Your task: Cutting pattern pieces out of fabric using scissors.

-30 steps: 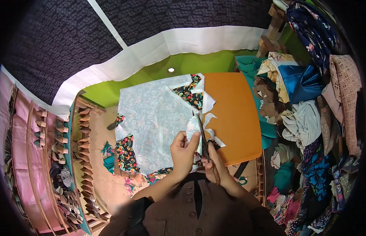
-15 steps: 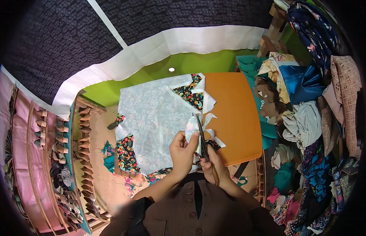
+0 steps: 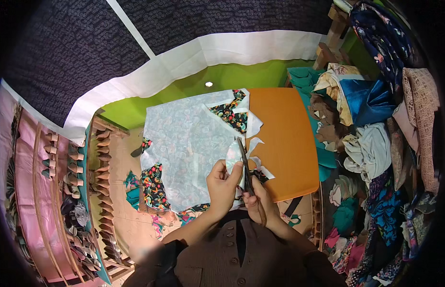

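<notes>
My left hand (image 3: 222,184), thumb and fingers closed, pinches a small white-backed fabric piece (image 3: 233,152) above the right part of the cloth. Dark long-bladed scissors (image 3: 245,165) are in my right hand (image 3: 258,198), fingers wrapped round the handles. Their blades point away from me along the right edge of the held piece, close to my left thumb. Beneath lies a large cloth (image 3: 179,138), pale side up, its black floral side showing at folded corners. Cut scraps (image 3: 265,173) lie beside the scissors.
The cloth covers most of an orange table (image 3: 287,138). Shoe-shaped pieces line a rack (image 3: 104,179) on the left. Heaped fabrics (image 3: 371,148) fill the right side. A dark patterned curtain (image 3: 208,19) hangs beyond the table, and scraps (image 3: 158,225) lie on the floor.
The scissor blades have drawn closer together and their tips have shifted slightly left. Both hands stay almost in place.
</notes>
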### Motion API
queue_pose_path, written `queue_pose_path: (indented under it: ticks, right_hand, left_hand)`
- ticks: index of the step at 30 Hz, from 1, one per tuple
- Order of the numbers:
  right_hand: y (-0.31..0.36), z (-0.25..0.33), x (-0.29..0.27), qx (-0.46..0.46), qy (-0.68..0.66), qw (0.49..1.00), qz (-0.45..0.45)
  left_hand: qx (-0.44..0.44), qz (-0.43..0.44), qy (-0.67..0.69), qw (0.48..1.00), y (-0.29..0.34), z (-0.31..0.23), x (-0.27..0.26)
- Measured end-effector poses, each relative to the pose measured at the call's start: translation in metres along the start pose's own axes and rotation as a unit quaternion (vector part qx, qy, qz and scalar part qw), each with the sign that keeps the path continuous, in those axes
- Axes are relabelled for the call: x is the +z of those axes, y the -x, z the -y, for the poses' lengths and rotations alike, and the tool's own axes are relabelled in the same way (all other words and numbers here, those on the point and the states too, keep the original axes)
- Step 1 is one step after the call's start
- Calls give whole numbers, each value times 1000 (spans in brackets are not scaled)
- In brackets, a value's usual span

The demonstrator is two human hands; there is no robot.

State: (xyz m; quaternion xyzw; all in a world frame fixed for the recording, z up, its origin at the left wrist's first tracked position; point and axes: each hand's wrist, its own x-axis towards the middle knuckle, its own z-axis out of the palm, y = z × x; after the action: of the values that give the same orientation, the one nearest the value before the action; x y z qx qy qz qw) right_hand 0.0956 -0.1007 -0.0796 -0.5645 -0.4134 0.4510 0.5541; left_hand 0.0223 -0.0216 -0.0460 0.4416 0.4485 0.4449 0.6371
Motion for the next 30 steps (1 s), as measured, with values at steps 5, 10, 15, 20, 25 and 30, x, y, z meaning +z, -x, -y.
queue_pose_path:
  ticks: [5,10,15,20,25,30]
  right_hand:
    - [0,1,0,-10,2,1000,-1]
    - [1,-6,-7,-13,15,1000,22]
    - [-6,3,-14,186,-134,972,39]
    - [-4,3,-13,2,-50,999,10]
    - [-5,-3,-22,6,-2,998,69]
    - [-6,-2,-24,-45,15,998,49]
  left_hand:
    - [-6,0,-1,1000,1,-1,0]
    - [48,53,-74,995,-11,-2,-9]
    - [20,119,-63,991,-24,-13,-15]
    - [11,114,-37,993,-13,-8,-10]
    - [31,118,-52,991,-18,-4,-14]
    - [2,132,-94,987,-19,-4,-18]
